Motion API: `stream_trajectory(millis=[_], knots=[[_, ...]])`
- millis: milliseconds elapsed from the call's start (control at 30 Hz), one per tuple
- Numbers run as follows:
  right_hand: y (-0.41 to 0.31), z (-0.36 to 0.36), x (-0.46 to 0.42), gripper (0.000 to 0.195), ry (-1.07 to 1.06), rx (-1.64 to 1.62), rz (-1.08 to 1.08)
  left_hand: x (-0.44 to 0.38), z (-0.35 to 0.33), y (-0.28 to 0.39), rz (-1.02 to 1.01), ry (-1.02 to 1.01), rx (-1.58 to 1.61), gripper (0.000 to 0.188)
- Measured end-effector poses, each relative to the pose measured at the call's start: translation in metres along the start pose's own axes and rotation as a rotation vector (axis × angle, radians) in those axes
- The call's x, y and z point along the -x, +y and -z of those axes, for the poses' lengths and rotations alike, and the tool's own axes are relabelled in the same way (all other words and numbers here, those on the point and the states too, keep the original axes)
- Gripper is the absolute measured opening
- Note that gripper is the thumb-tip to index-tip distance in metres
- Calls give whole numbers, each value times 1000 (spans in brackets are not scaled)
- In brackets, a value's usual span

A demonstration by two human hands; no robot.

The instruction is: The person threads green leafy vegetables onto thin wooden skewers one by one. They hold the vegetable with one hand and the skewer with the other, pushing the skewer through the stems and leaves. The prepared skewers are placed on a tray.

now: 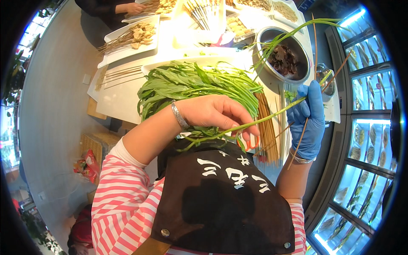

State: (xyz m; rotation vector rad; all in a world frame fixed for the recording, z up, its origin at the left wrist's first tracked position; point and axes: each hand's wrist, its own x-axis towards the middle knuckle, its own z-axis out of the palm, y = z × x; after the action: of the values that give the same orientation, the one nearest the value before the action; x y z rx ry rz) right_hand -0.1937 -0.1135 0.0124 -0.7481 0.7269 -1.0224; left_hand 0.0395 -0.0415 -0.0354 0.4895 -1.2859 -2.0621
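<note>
A long green vegetable stem runs from my gloved right hand across the fingertips of my bare left hand. My left fingers are loosely curled at the stem; whether they pinch it is unclear. The blue-gloved right hand grips the stem along with thin wooden skewers, which stick out above and below it. Under and beyond my left hand lies a large pile of leafy green stalks. Right of the pile is a bundle of wooden skewers. Orange-handled scissors are partly hidden below my left hand.
A metal bowl holds dark, wet pieces, and thin green stalks cross above it. A white tray carries skewered tan food. At the top left, another person's hand is near more skewers. Lit display cases line the right side.
</note>
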Motion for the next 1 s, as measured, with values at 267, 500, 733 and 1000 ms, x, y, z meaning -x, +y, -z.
stream_trajectory(millis=[267, 500, 733, 1000], knots=[[5, -8, 6, 30, 60, 22, -21, 1, -10, -6, 16, 2, 155, 29], [5, -1, 3, 31, -5, 72, 17, 2, 2, -17, -103, -22, 100, 19], [9, -2, 5, 31, 39, 214, 44, 13, 14, -13, -52, 78, -168, 16], [11, -18, 10, 29, -20, 317, -8, 36, 33, 14, 20, 148, -451, 13]])
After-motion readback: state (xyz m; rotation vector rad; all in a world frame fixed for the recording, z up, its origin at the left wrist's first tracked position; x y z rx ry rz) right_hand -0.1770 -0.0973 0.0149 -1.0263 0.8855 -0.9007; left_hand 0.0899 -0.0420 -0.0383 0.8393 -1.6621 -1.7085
